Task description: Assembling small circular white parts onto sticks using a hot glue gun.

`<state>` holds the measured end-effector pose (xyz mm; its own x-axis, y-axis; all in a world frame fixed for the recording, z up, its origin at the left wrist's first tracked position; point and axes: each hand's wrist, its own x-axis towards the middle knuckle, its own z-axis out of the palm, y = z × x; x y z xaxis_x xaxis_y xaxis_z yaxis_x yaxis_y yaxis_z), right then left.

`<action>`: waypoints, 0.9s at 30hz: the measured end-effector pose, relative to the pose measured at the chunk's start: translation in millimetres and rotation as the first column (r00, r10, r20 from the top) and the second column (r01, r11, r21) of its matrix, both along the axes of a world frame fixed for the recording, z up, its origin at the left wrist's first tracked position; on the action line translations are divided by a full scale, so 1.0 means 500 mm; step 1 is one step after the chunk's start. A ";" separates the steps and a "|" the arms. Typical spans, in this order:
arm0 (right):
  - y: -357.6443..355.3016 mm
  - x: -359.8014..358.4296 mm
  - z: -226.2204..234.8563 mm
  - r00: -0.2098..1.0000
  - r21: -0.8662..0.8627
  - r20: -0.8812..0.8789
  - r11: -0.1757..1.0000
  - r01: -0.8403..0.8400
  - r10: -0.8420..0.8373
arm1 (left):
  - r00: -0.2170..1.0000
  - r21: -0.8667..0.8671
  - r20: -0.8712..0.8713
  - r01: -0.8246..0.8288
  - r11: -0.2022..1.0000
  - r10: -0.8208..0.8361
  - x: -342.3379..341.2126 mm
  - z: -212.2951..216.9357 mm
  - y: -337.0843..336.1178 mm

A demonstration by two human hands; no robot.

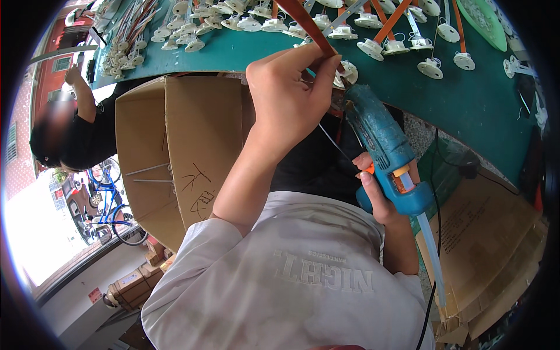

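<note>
My left hand [291, 96] pinches a thin orange-brown strip [303, 23] near its lower end, just above the table edge. Gripped in my right hand [379, 195] is a blue hot glue gun [385, 151], with a clear glue stick [430, 256] poking out of its back. The gun's nozzle points up toward the strip where my left fingers hold it. Several white round sockets [430, 68] joined to orange strips lie on the green table [466, 105] beyond.
An open cardboard box [175, 151] stands under the table at left. Flattened cardboard [484, 245] lies at right, with a black cable [434, 274] across it. Another person [70, 128] works at the far left end of the table. More sockets [128, 52] are piled there.
</note>
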<state>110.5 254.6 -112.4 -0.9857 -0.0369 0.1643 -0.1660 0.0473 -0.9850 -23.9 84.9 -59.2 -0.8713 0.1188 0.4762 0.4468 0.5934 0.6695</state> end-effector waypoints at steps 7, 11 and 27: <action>-0.020 -0.001 -0.004 0.992 -0.019 0.052 0.993 0.120 -0.119 | 0.996 0.046 -0.085 0.034 0.998 -0.030 -0.006 -0.007 0.001; -0.016 0.001 -0.003 0.990 0.059 0.075 0.991 0.118 -0.122 | 0.996 0.061 -0.081 0.036 0.997 -0.031 -0.007 -0.008 0.001; -0.005 -0.003 0.001 0.992 0.241 -0.078 0.964 0.111 -0.095 | 0.997 0.137 -0.067 0.049 0.989 -0.040 -0.007 -0.017 0.002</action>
<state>109.1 252.3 -112.1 -0.9738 0.0174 0.2268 -0.2107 0.3059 -0.9285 -27.5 86.1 -67.5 -0.8338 0.0859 0.5453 0.5151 0.4761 0.7127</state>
